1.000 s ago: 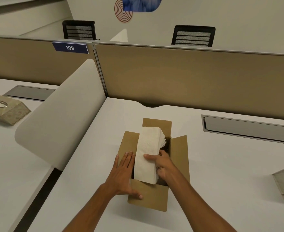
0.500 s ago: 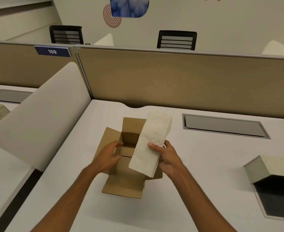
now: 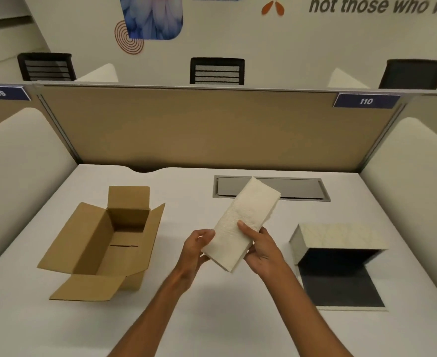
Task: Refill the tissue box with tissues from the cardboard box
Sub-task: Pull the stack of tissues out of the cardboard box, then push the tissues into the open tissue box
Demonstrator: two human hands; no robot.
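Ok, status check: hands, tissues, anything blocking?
Left hand and right hand both gripping white folded tissue stack, held above desk. Brown cardboard box looks empty. Open beige tissue box to the right, path clear.

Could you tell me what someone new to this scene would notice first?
A white stack of tissues held above the middle of the desk between the left hand and right hand. To its left sits an open, empty cardboard box; to its right, the opened tissue box.
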